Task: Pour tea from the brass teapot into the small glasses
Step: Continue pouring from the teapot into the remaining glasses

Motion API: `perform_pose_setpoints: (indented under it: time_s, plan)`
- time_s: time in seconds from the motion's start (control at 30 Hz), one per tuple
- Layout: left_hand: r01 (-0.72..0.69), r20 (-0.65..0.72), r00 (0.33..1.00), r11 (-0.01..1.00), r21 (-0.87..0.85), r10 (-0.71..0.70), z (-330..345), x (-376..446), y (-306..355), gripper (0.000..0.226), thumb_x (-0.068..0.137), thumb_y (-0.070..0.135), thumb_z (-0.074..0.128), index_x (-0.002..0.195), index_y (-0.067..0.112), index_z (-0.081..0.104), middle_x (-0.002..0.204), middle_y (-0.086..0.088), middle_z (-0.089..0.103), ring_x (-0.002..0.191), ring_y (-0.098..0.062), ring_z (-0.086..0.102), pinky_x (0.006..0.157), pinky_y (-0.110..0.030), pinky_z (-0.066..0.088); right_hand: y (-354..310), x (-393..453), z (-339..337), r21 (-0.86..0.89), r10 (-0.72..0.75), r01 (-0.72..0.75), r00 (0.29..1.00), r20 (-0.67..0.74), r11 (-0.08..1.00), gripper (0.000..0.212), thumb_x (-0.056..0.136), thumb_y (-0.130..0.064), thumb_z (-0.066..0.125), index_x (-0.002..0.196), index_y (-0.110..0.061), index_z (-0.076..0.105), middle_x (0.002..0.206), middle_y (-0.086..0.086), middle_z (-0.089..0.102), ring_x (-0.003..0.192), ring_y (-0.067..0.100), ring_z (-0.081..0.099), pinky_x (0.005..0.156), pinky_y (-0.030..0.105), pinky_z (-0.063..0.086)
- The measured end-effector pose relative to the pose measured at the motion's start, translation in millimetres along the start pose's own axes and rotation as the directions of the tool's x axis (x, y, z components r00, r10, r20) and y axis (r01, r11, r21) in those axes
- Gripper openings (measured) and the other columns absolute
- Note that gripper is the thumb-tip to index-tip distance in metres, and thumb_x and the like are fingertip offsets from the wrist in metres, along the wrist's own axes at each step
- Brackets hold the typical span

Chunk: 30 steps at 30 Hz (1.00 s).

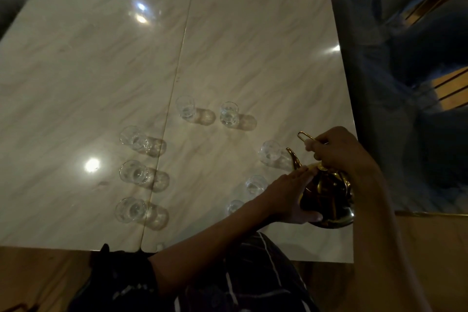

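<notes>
The brass teapot (329,197) stands near the right edge of the marble table (228,45), its spout pointing up and left toward a small glass (271,151). My right hand (336,152) grips the teapot's thin wire handle from above. My left hand (288,195) lies with straight fingers against the pot's left side, thumb under its lower edge. Several small clear glasses stand in a loose ring: three on the left (133,171), two farther back (186,106) (229,113), and two partly behind my left arm (255,183).
The table's right edge runs just past the teapot, with blue upholstered seating (405,83) beyond it. A seam (177,78) divides the tabletop lengthwise. My lap in dark striped cloth (240,281) sits at the near edge.
</notes>
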<state>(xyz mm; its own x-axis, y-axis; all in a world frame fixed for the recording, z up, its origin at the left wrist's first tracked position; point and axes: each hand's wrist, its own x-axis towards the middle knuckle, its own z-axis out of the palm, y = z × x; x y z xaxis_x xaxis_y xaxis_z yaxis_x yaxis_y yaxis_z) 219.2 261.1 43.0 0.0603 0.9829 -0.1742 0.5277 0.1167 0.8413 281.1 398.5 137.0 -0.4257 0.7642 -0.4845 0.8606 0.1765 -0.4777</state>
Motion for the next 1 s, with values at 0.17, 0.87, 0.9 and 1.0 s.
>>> perform_pose_setpoints:
  time_s: [0.17, 0.87, 0.9, 1.0]
  plan:
    - [0.023, 0.016, 1.000, 1.000, -0.003, -0.023, 2.5, 2.1, -6.1, 0.103, 0.082, 0.039, 0.084, 0.161, 0.019, 0.022, 0.157, -0.008, 0.040, 0.131, -0.031, 0.053, 0.106, -0.045, 0.049, 4.5, 2.5, 5.2, 0.008, -0.009, 0.009, 1.000, 0.000, 1.000, 0.030, 0.091, -0.033, 0.065, 0.087, -0.005, 0.077, 0.079, 0.016, 0.072, 0.078, 0.030, 0.070, 0.081, 0.052, 0.059]
    - [0.072, 0.107, 0.991, 0.989, 0.130, -0.086, 17.4, -21.6, -42.5, 0.110, 0.075, 0.060, 0.073, 0.162, 0.026, 0.015, 0.169, -0.011, 0.017, 0.132, -0.041, 0.054, 0.107, -0.052, 0.049, 27.3, -30.4, 51.8, 0.205, -0.028, 0.038, 0.998, -0.055, 0.978, 0.026, 0.093, -0.030, 0.061, 0.084, -0.014, 0.079, 0.065, 0.006, 0.069, 0.063, 0.019, 0.068, 0.069, 0.040, 0.058]
    - [0.062, 0.114, 0.990, 0.989, 0.133, -0.078, 18.7, -25.7, -44.4, 0.109, 0.075, 0.060, 0.072, 0.162, 0.025, 0.016, 0.168, -0.012, 0.018, 0.132, -0.041, 0.054, 0.107, -0.052, 0.049, 28.1, -34.7, 55.0, 0.195, -0.034, 0.044, 0.998, -0.055, 0.980, 0.026, 0.093, -0.029, 0.060, 0.084, -0.014, 0.079, 0.065, 0.006, 0.070, 0.062, 0.018, 0.068, 0.067, 0.037, 0.057]
    - [0.057, 0.148, 0.986, 0.989, 0.136, -0.078, 21.8, -41.2, -44.4, 0.107, 0.077, 0.058, 0.074, 0.162, 0.025, 0.017, 0.168, -0.011, 0.019, 0.132, -0.038, 0.055, 0.108, -0.050, 0.048, 30.2, -47.6, 65.3, 0.181, -0.029, 0.037, 0.998, -0.048, 0.983, 0.025, 0.092, -0.028, 0.059, 0.085, -0.014, 0.079, 0.069, 0.008, 0.072, 0.066, 0.020, 0.070, 0.067, 0.036, 0.056]
